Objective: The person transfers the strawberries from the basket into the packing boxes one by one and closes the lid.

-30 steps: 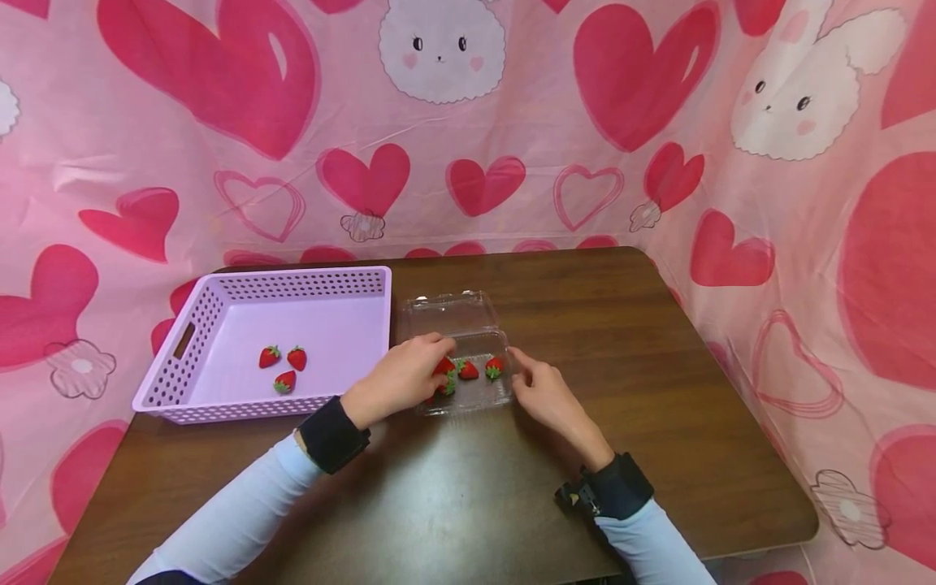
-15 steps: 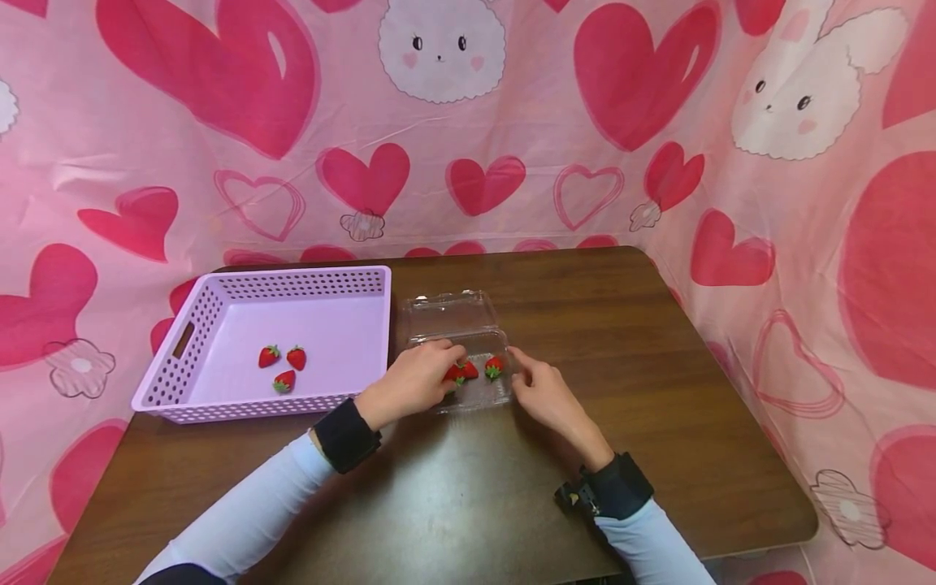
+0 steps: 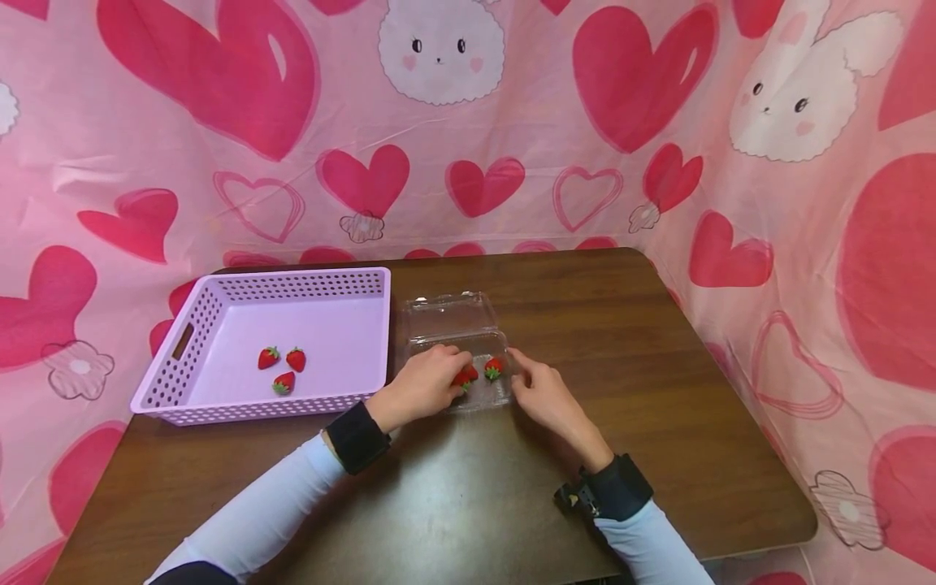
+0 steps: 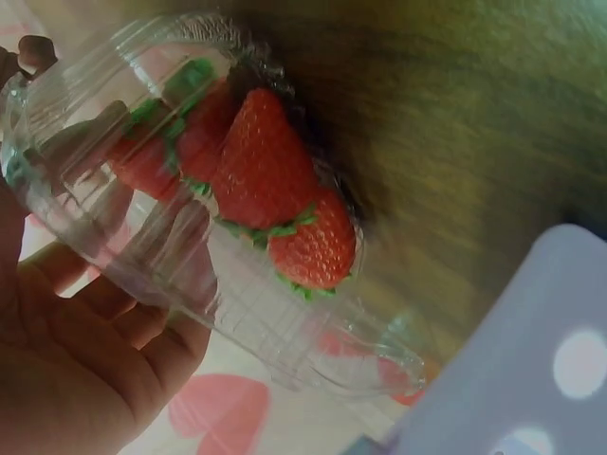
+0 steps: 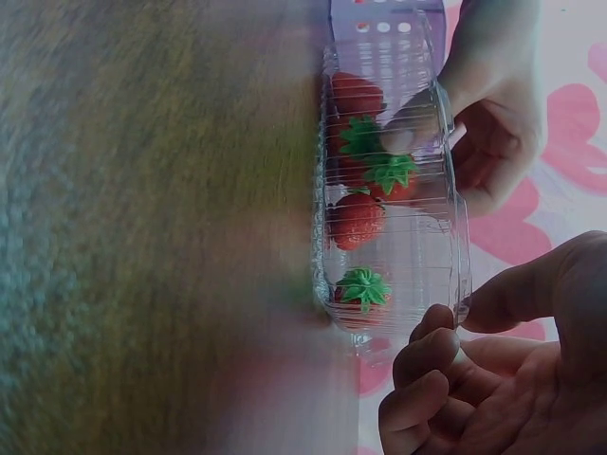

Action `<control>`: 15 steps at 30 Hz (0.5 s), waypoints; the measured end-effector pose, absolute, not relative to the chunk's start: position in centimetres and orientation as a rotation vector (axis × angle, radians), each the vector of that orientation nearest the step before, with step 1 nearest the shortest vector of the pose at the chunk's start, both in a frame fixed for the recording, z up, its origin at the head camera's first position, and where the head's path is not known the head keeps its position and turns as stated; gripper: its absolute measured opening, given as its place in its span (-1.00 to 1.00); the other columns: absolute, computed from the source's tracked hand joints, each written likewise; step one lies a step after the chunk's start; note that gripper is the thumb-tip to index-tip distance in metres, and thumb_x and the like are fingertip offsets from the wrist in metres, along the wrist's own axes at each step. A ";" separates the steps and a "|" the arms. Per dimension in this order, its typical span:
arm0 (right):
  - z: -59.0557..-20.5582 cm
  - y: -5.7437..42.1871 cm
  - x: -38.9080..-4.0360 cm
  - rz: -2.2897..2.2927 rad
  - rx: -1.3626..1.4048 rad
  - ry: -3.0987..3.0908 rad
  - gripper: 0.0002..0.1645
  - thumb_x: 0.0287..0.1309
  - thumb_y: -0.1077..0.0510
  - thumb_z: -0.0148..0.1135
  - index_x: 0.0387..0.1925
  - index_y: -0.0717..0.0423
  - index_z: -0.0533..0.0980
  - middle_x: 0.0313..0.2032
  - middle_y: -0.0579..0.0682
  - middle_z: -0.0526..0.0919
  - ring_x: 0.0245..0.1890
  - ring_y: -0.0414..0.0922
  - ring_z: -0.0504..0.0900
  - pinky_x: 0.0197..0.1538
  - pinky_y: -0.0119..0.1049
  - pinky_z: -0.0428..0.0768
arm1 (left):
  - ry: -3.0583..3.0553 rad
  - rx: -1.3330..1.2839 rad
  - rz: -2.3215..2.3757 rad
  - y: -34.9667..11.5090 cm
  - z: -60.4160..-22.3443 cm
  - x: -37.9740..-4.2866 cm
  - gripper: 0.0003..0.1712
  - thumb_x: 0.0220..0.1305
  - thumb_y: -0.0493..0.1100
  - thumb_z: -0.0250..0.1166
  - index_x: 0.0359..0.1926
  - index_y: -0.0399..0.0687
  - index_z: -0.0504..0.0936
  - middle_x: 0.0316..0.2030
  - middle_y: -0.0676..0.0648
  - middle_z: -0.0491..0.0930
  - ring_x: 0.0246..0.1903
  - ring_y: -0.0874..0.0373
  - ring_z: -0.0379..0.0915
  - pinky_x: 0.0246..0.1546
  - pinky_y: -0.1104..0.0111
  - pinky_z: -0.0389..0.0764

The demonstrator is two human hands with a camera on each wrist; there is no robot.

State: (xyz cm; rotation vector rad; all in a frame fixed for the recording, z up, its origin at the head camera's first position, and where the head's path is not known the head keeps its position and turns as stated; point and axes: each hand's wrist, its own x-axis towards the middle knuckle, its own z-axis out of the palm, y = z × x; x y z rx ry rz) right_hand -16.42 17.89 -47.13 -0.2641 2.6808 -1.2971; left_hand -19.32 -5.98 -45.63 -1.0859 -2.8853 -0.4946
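A clear plastic clamshell container [image 3: 483,398] lies with its lid folded back on the table, several strawberries inside. My left hand [image 3: 430,378] reaches into its left side, fingers curled about a strawberry [image 5: 391,176] crowded against others; the thumb touches it in the right wrist view. Through the clear wall, more strawberries [image 4: 261,166] show at the left end in the left wrist view. My right hand [image 3: 544,398] pinches the container's right rim between thumb and fingers. A single strawberry [image 3: 494,368] sits near that end, apart from the rest.
On the left stands a lilac perforated basket [image 3: 332,325] with 3 strawberries [image 3: 284,383] in it, close to the container. The brown wooden table [image 3: 621,325] stretches right. A pink heart-patterned cloth [image 3: 439,122] hangs behind and at the sides.
Inside the container my left hand has moved right, and the strawberries by its fingers have shifted right with it. My right hand has stayed at the rim.
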 end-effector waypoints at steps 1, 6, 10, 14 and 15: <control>-47.2 17.9 -16.4 -1.296 -0.264 2.679 -0.33 0.46 0.23 0.10 0.55 0.13 0.34 -0.61 -0.08 0.35 -0.66 -0.15 0.32 -0.52 -0.31 0.36 | -2.886 -1.089 -0.497 -5.9 -45.7 -19.3 -0.68 0.17 -0.23 0.58 -0.09 -0.07 0.68 -0.27 -0.03 0.62 -0.20 -0.01 0.60 -0.16 0.11 0.68; -47.1 17.8 -16.3 -1.303 -0.259 2.668 -0.33 0.46 0.23 0.10 0.55 0.13 0.33 -0.59 -0.08 0.35 -0.65 -0.16 0.31 -0.52 -0.32 0.35 | -2.870 -1.092 -0.491 -5.8 -45.7 -19.2 -0.71 0.16 -0.21 0.59 -0.12 -0.06 0.69 -0.28 -0.02 0.62 -0.22 0.00 0.60 -0.17 0.12 0.68; -47.1 17.9 -16.3 -1.302 -0.257 2.668 -0.33 0.46 0.22 0.10 0.55 0.13 0.33 -0.59 -0.08 0.35 -0.65 -0.16 0.32 -0.52 -0.31 0.35 | -2.865 -1.087 -0.477 -5.8 -45.7 -19.1 -0.71 0.17 -0.19 0.59 -0.12 -0.07 0.72 -0.27 -0.04 0.63 -0.22 -0.01 0.59 -0.17 0.12 0.67; -47.1 17.9 -16.3 -1.301 -0.257 2.667 -0.34 0.47 0.22 0.10 0.55 0.12 0.34 -0.58 -0.07 0.37 -0.65 -0.15 0.33 -0.52 -0.31 0.36 | -2.861 -1.093 -0.457 -5.7 -45.8 -19.1 -0.71 0.15 -0.19 0.60 -0.12 -0.08 0.74 -0.27 -0.05 0.63 -0.21 -0.03 0.60 -0.16 0.11 0.68; -47.1 17.9 -16.3 -1.301 -0.256 2.667 -0.34 0.47 0.22 0.10 0.55 0.11 0.34 -0.58 -0.06 0.37 -0.65 -0.15 0.33 -0.52 -0.31 0.37 | -2.860 -1.096 -0.454 -5.7 -45.8 -19.1 -0.71 0.15 -0.18 0.60 -0.13 -0.08 0.74 -0.28 -0.05 0.62 -0.21 -0.03 0.60 -0.16 0.11 0.68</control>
